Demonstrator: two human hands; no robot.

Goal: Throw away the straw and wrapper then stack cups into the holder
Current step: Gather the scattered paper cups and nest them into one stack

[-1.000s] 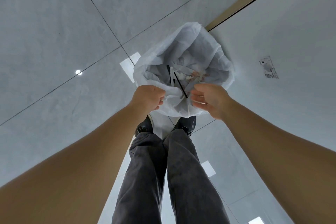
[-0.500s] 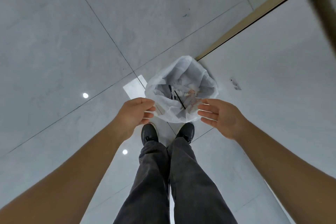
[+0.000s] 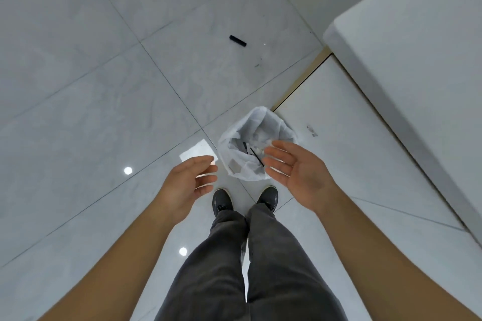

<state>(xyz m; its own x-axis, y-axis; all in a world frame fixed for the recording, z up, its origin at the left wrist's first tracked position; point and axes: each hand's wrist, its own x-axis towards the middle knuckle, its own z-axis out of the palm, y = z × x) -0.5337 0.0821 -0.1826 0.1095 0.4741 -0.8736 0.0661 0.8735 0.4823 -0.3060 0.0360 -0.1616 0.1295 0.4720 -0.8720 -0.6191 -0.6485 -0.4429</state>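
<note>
A bin lined with a white bag (image 3: pixel 257 122) stands on the floor just in front of my shoes. A thin black straw (image 3: pixel 257 156) lies inside it among white crumpled scraps. My left hand (image 3: pixel 189 184) hovers to the left of the bin, fingers apart and empty. My right hand (image 3: pixel 293 167) is above the bin's near right rim, palm open and empty, covering part of the bag. No cups or holder are in view.
A white counter (image 3: pixel 417 47) runs along the right side, with a tan strip (image 3: pixel 300 83) at its base. A small black object (image 3: pixel 237 40) lies on the grey tiled floor beyond the bin. My legs and black shoes (image 3: pixel 221 202) stand below the bin.
Both hands have let go of the bag's rim and risen away from it, fingers spreading. The view has pulled back, so the bin looks smaller and the counter has come into sight.
</note>
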